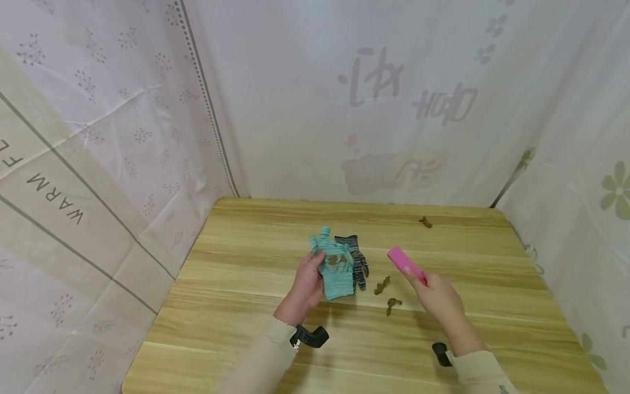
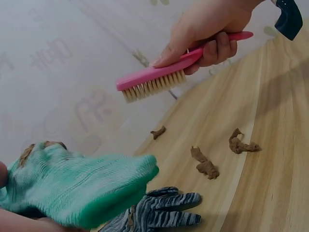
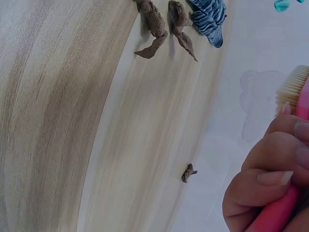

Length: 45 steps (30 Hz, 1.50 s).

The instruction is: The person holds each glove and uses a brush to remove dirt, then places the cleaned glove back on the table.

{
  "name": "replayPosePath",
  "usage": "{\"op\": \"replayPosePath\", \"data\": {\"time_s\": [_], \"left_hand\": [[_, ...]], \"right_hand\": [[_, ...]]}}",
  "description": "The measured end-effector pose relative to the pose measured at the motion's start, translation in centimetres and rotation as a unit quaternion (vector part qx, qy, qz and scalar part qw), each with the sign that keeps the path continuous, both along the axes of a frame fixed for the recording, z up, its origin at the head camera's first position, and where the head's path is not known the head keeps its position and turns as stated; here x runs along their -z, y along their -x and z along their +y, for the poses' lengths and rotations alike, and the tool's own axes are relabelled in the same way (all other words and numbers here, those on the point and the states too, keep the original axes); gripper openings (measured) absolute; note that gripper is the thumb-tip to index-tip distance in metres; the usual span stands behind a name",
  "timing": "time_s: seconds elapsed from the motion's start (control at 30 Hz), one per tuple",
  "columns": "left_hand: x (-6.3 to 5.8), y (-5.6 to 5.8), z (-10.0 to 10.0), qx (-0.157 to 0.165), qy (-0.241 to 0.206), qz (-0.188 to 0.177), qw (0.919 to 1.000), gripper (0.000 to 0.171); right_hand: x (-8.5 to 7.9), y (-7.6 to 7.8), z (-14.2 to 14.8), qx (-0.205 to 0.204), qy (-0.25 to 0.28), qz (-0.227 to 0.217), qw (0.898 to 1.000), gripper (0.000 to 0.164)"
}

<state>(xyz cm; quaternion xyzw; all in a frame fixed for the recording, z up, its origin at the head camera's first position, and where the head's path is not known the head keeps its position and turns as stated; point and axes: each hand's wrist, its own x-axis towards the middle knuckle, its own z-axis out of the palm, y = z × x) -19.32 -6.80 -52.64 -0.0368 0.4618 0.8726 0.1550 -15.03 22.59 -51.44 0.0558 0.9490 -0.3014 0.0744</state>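
Observation:
My left hand (image 1: 305, 285) holds a mint-green knit glove (image 1: 338, 285) by its side, thumb on top. Brown smears (image 1: 333, 260) mark the glove's upper face. Partly hidden behind it, a dark grey striped glove (image 1: 361, 268) lies on the table, a brown smear on it in the left wrist view. To the right, my right hand (image 1: 439, 298) grips a pink brush (image 1: 403, 261) by the handle, raised above the table and apart from the gloves. Pale bristles (image 2: 152, 88) point downward in the left wrist view, fingers (image 3: 265, 181) curled round the handle.
Two twisted brown clumps (image 1: 381, 285) (image 1: 392, 305) lie on the wooden table (image 1: 236, 257) between my hands. A smaller brown piece (image 1: 425, 221) sits near the back right edge. Printed cloth curtains (image 1: 295, 109) hang behind the table and on both sides.

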Motion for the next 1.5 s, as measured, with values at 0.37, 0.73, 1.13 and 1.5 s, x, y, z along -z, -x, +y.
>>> {"op": "replayPosePath", "data": {"time_s": [0.37,0.73,1.13,1.5], "left_hand": [[0.3,-0.4,-0.4,0.020,0.035,0.021,0.9990,0.053],[0.8,-0.5,0.3,0.021,0.010,0.007,0.9997,0.029],[1.6,-1.5,2.6,0.045,-0.004,-0.039,0.9982,0.034],[1.4,-2.9,5.7,0.084,-0.012,-0.057,0.9948,0.042]], "right_hand": [[0.0,-0.1,-0.3,0.000,0.024,0.015,1.000,0.068],[0.0,-0.3,-2.1,-0.003,0.062,0.032,0.998,0.062],[-0.1,-0.5,-5.1,-0.011,0.117,0.062,0.991,0.029],[-1.1,-0.6,-7.1,-0.013,0.170,0.078,0.982,0.018]]}}
